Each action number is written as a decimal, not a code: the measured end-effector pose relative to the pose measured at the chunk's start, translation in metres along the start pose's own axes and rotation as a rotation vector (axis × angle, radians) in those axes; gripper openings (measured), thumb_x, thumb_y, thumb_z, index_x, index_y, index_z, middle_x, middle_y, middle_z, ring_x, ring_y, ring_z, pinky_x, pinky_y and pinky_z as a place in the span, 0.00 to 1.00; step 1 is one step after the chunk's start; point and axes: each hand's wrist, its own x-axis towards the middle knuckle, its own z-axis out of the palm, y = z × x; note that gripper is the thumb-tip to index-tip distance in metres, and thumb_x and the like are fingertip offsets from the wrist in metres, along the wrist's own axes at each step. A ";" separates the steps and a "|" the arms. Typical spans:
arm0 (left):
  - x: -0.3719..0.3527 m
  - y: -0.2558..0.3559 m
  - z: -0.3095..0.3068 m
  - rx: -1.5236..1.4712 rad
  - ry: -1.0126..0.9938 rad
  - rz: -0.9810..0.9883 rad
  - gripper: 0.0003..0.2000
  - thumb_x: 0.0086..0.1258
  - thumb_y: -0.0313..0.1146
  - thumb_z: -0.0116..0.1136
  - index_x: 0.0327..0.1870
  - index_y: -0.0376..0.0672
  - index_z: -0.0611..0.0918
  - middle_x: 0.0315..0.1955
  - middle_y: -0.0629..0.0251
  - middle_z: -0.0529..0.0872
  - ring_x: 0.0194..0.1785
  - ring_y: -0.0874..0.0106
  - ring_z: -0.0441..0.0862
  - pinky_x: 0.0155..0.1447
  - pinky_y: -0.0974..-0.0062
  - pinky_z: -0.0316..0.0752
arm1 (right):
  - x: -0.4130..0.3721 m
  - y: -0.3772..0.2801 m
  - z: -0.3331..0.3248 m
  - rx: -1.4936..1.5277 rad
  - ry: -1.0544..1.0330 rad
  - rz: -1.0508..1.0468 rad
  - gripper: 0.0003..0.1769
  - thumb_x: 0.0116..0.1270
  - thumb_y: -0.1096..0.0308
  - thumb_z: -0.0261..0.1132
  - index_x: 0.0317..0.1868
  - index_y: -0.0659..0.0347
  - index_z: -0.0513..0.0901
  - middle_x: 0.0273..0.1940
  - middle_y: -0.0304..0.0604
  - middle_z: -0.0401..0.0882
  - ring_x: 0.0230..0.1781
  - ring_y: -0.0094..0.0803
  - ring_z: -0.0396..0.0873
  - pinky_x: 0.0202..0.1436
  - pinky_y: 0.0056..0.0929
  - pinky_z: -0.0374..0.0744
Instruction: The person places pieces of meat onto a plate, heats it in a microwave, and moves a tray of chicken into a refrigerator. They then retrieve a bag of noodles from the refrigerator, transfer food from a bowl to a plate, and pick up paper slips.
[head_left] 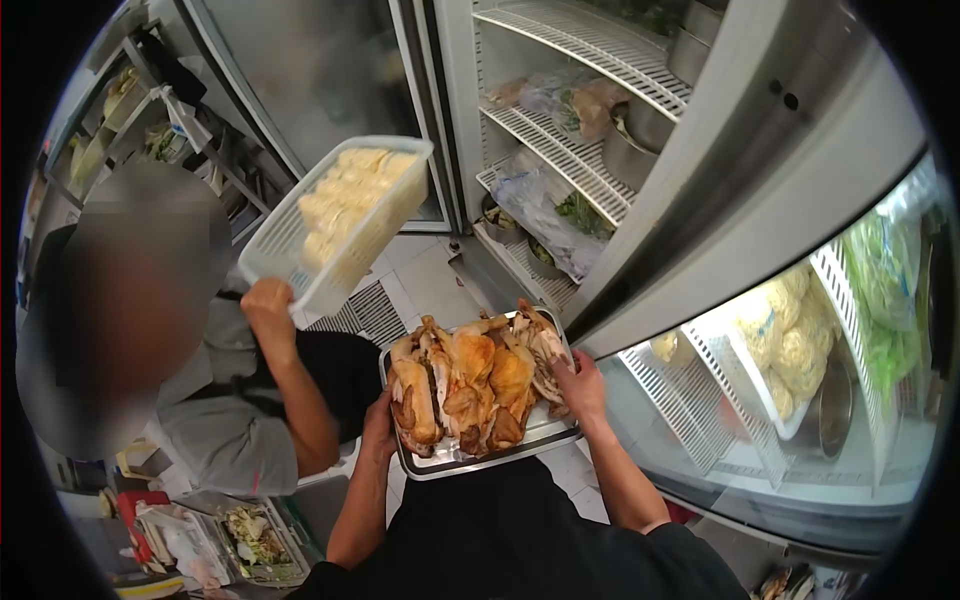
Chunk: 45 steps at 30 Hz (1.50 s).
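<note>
A shallow metal tray lies level in front of my body, loaded with browned cooked chicken in several large pieces. My left hand grips the tray's left edge, its fingers partly hidden beneath. On the opposite side, my right hand is closed on the right rim, close to the bony pieces. Just beyond the tray, at left, a co-worker's hand holds up a tilted white plastic basket filled with pale yellow rolled bundles.
The co-worker stands close on my left. Ahead, an open fridge has wire shelves with bags and metal pots. Its glass door swings out on my right. Behind the co-worker stands a rack; a food-scrap container is low left.
</note>
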 end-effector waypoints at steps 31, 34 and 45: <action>0.292 0.210 0.342 -0.463 -0.369 0.165 0.22 0.78 0.43 0.43 0.62 0.33 0.67 0.56 0.56 0.77 0.55 0.65 0.78 0.59 0.67 0.75 | 0.478 -0.276 -0.046 -0.484 0.274 -0.442 0.27 0.71 0.47 0.51 0.60 0.58 0.74 0.61 0.50 0.73 0.60 0.43 0.72 0.65 0.37 0.70; 0.306 0.200 0.364 -0.479 -0.368 0.187 0.22 0.78 0.43 0.44 0.62 0.34 0.67 0.56 0.56 0.76 0.55 0.65 0.78 0.58 0.67 0.76 | 0.502 -0.230 -0.050 -0.696 0.475 -0.446 0.24 0.74 0.53 0.43 0.59 0.61 0.71 0.59 0.51 0.71 0.60 0.44 0.72 0.64 0.40 0.72; 0.318 0.178 0.454 -0.515 -0.295 0.145 0.26 0.77 0.43 0.46 0.67 0.34 0.60 0.62 0.53 0.70 0.60 0.61 0.73 0.61 0.65 0.73 | 0.341 -0.264 -0.030 -0.241 0.728 -0.306 0.20 0.71 0.63 0.53 0.60 0.61 0.74 0.53 0.51 0.78 0.50 0.38 0.78 0.56 0.34 0.75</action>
